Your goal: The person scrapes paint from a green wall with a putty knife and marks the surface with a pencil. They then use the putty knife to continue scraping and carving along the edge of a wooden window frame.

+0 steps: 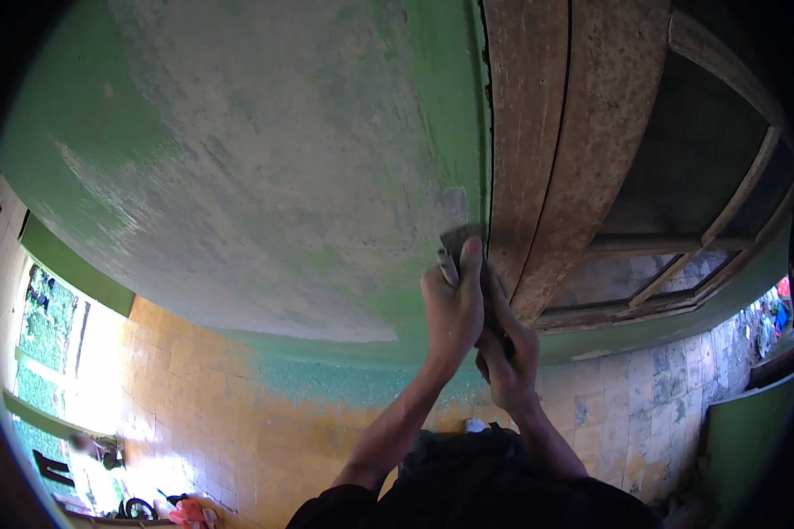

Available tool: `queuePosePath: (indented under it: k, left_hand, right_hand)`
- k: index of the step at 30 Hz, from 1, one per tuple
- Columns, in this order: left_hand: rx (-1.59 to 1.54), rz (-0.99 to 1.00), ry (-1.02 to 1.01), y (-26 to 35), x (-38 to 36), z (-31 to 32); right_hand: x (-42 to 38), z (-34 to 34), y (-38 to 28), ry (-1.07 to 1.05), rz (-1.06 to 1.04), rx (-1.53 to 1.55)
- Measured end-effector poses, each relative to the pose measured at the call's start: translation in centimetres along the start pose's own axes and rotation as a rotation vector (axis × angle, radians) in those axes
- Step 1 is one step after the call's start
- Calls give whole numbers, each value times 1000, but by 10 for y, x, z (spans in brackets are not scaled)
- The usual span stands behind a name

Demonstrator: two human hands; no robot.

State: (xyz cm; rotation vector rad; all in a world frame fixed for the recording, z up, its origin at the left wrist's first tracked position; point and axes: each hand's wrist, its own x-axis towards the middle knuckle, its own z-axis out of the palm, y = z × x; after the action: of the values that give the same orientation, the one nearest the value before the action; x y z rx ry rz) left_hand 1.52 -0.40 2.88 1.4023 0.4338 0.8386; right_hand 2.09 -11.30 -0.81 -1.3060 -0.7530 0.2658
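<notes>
Both my hands are together at the green wall (445,106), close to the wooden frame. My left hand (453,313) is closed around a scraper (457,238) whose flat blade touches the wall. Just to the right and lower, my right hand (510,357) is wrapped round a dark part, which looks like the tool's handle; the fingers hide most of it. A large grey patch (273,159) without green paint covers the wall to the left of the hands.
A brown wooden window frame (582,132) with glass panes stands right of the hands. Below lies a tiled floor (265,432) with paint flecks along the wall. A bright opening is at left, with a red bag (188,513) near it. A green panel (750,441) stands at lower right.
</notes>
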Motion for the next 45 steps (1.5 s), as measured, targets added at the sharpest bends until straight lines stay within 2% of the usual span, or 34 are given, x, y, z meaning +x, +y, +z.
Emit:
queuePosePath:
  k: [2, 7, 11, 16, 23, 28, 31, 37, 43, 45]
  left_hand:
    - [21, -13, 20, -12, 1, -1]
    - [-37, 21, -39, 17, 6, 3]
    - [-10, 5, -16, -4, 2, 0]
    - [-99, 1, -18, 20, 6, 5]
    - [6, -8, 31, -19, -4, -4]
    - [-4, 19, 31, 0, -7, -1]
    - [68, 4, 30, -10, -5, -6]
    - [-101, -41, -1, 14, -1, 2]
    - [44, -39, 2, -6, 0, -2]
    - [12, -13, -1, 11, 3, 0]
  right_hand:
    - [-4, 0, 5, 20, 53, 9]
    - [4, -2, -9, -15, 13, -22]
    - [-2, -2, 2, 1, 44, -39]
    - [7, -1, -9, -15, 28, -35]
    - [-6, -4, 8, -23, 77, -25]
    - [-10, -1, 5, -14, 78, -31]
    - [-10, -3, 2, -20, 41, -33]
    - [0, 1, -3, 1, 17, -29]
    - [-3, -1, -6, -19, 57, 2]
    - [-2, -2, -6, -13, 26, -17]
